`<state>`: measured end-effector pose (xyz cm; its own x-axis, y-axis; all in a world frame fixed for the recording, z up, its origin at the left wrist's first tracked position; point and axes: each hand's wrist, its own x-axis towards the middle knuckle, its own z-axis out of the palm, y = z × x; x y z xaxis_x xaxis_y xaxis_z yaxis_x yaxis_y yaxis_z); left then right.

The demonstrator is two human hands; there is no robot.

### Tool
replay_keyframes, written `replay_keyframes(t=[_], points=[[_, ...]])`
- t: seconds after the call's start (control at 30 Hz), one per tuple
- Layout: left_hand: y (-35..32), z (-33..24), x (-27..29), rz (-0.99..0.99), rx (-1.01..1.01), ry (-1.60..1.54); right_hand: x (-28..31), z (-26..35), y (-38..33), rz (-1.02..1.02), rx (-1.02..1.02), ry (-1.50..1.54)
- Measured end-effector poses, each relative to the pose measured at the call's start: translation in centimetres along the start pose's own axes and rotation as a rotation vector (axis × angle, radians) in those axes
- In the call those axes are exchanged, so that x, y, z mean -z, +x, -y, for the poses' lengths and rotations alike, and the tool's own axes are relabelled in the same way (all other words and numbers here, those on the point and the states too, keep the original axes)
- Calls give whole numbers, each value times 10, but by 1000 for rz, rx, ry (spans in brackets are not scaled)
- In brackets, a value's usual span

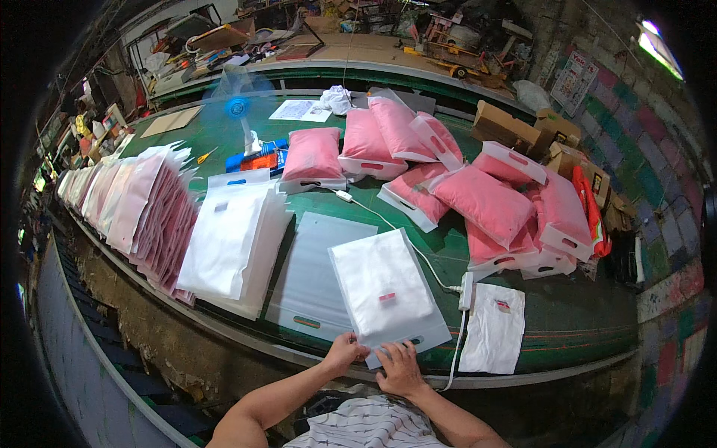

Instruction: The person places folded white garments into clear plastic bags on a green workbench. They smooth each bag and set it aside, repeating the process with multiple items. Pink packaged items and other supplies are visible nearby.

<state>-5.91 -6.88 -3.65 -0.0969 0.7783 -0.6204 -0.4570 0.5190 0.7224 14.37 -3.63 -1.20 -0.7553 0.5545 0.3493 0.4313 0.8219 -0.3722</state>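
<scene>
Spanning most of the view: long green work table (575, 313). Back R, big heap of plump pink-filled frosted plastic bags (489, 201), some lying on others. Far L, long row of thin pale-pink frosted bags (160, 213), packed tight. Next to it, thick stack of white-filled frosted bags (228, 243). Then one flat translucent plastic bag (317, 261), handle slot toward near edge.

Main item: frosted plastic bag w/ folded white cloth inside (385, 272), front-ctr at table's near edge, overlapping flat bag's R side, slotted flap toward the person. White cloth w/ small dark print (489, 336) lies to its R, apart.

White desk fan w/ blue hub (237, 108) at back L, blades blurred. Right hand (401, 369): fingers spread on flap; can't tell if gripping. Left hand (346, 353): pinching flap's near L corner. White power strip (466, 291) btwn bag & loose cloth, approx. Yellow-handled scissors (205, 156), back L. Smallest: red label (387, 297) on main bag.
</scene>
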Motion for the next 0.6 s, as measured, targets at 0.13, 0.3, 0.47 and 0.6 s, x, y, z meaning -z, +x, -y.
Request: replay_keyframes(t=[0.13,0.3,0.47,0.6], points=[[-1,-2,3,23,-50,94,-15,-7,16,21,69,-79],[4,0,8,-12,-12,161,-24,-21,30,-52,234,-55],[0,-7,6,26,-25,20,-11,-51,28,-84,272,-65],[-6,-19,5,-5,22,-54,15,-97,14,-119,254,-153]])
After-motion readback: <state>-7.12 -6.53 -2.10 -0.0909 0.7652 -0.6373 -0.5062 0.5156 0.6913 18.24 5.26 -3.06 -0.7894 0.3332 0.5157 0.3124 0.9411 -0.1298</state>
